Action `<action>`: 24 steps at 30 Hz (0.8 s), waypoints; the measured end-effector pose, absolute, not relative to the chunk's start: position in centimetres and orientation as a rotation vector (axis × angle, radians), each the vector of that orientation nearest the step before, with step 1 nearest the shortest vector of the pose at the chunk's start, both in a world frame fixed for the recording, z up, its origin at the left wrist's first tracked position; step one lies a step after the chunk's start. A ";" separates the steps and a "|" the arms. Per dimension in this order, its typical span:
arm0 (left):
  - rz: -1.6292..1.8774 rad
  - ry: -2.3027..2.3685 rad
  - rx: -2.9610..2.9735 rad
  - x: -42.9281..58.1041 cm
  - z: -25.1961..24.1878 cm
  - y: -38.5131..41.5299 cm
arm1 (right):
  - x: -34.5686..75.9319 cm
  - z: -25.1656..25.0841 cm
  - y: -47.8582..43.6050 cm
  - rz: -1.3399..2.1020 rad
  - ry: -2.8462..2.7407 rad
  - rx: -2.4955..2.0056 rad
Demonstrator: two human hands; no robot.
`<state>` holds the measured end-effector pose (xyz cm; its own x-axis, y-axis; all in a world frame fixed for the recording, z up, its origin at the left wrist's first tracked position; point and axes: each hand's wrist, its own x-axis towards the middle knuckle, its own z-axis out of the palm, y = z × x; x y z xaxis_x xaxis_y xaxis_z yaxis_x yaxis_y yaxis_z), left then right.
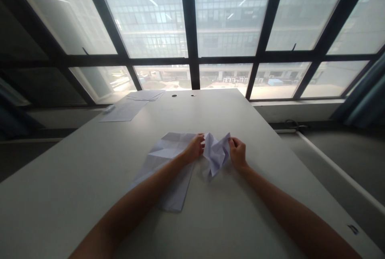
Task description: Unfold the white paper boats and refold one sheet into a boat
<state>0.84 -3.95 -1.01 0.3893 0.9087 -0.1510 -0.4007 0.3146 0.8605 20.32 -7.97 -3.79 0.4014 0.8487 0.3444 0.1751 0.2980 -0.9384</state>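
Between my hands is a crumpled, creased sheet of white paper (pixel 215 154), raised a little over the table. My right hand (pixel 238 151) pinches its upper right corner. At the paper's upper left edge is my left hand (pixel 195 148), its thumb and fingers curled against that edge. Under my left forearm lies a second white sheet (pixel 176 189), spread on the table and marked with fold creases. My left arm hides part of this flat sheet.
The white table (pixel 234 223) stretches toward large windows. Several sheets of paper (pixel 123 111) lie at its far left, with a small whitish object (pixel 108 109) on them. A small dark item (pixel 353 229) lies near the right edge. Two round holes (pixel 174 96) are at the far end.
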 end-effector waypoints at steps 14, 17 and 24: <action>0.893 0.876 0.973 0.4 -1.2 -4.7 | 20.0 -3.0 -8.2 0.294 -1.137 -1.277; 0.938 0.858 0.995 0.5 -1.4 -4.5 | 20.0 -2.5 -8.5 0.108 -1.269 -1.323; 1.019 0.712 1.081 1.2 -1.1 -5.0 | 20.5 -3.2 -7.8 0.288 -1.230 -1.411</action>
